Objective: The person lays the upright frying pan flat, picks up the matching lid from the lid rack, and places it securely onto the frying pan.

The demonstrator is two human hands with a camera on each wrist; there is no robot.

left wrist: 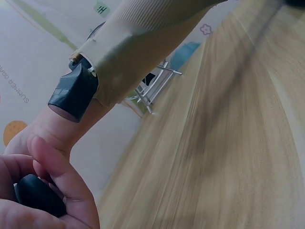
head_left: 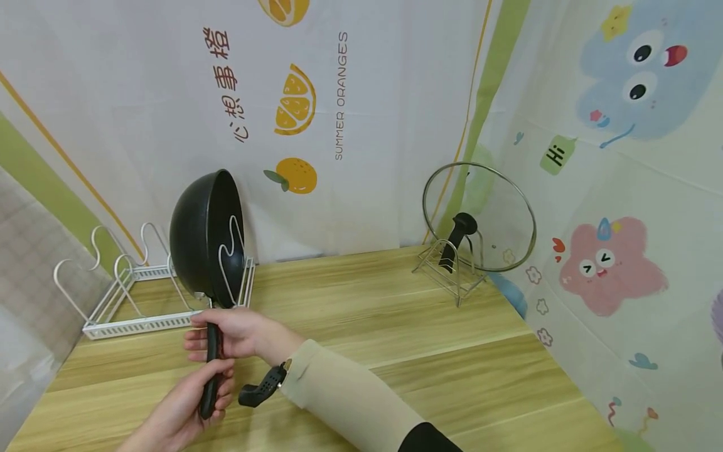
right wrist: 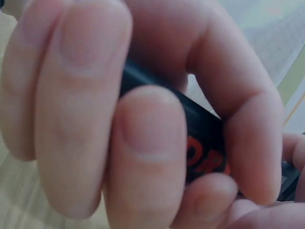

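Pan (head_left: 194,235) on edge in the white rack (head_left: 138,327), nine o'clock in head view. I judge it best handled slowly, kept vertical lest it snag. My right hand (head_left: 243,333) grips the handle (head_left: 213,342) nearer the pan; my left hand (head_left: 189,398) curls round its end, toward eight o'clock.

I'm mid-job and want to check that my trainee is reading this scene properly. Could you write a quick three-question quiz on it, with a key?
1. True or false: the left hand and the right hand both hold the wok handle.
2. Which hand is nearer the bowl of the wok?
a) left
b) right
c) neither, they are level
3. What does the small wire stand hold?

Key: 1 true; 2 b, with the left hand lower on the handle; 3 a glass lid.
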